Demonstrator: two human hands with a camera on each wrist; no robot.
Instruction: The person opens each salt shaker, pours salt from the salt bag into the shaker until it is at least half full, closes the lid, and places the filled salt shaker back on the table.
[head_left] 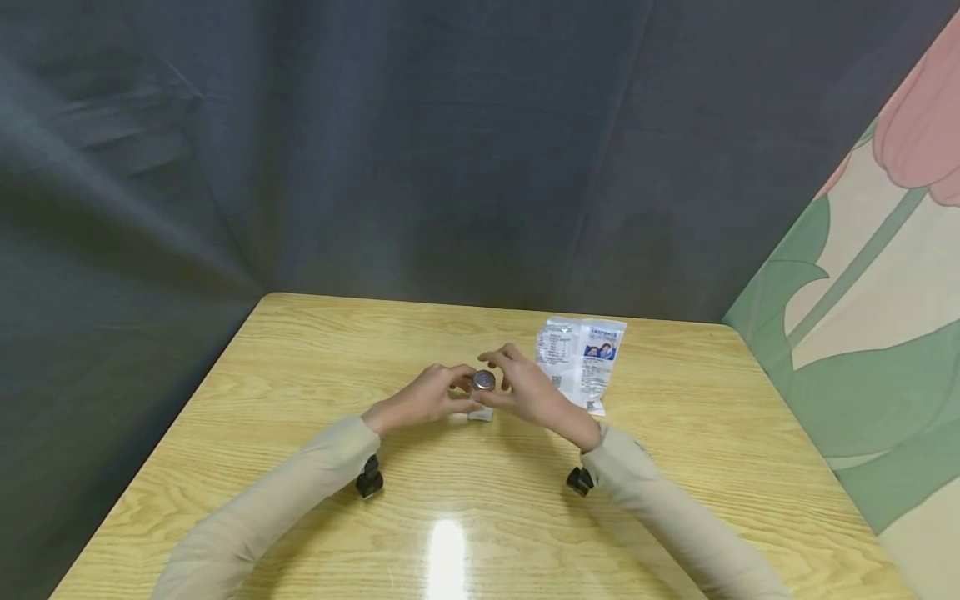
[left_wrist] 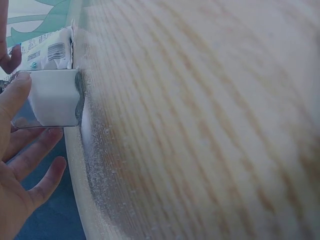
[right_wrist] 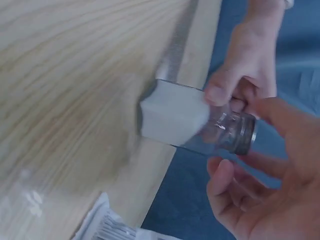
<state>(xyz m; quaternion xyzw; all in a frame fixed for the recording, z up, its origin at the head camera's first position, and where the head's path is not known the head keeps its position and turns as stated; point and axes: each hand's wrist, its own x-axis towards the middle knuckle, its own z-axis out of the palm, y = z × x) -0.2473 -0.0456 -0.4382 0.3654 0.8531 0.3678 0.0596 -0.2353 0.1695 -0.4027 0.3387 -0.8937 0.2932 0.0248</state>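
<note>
A small clear glass shaker bottle [right_wrist: 175, 112] with white contents stands upright on the table. Its round metal cap [head_left: 483, 380] faces up. My left hand [head_left: 429, 394] grips the bottle from the left, its thumb against the glass in the left wrist view. From the other side my right hand [head_left: 528, 390] has its thumb and a finger at opposite sides of the cap, its other fingers curled beside the bottle. In the head view the hands hide much of the glass.
Behind my right hand a white printed packet [head_left: 577, 354] lies on the wood-grain table [head_left: 300, 358]. A dark curtain [head_left: 450, 150] hangs at the back. On the right stands a flower-patterned panel [head_left: 885, 333]. Black wrist cameras hang below both sleeves.
</note>
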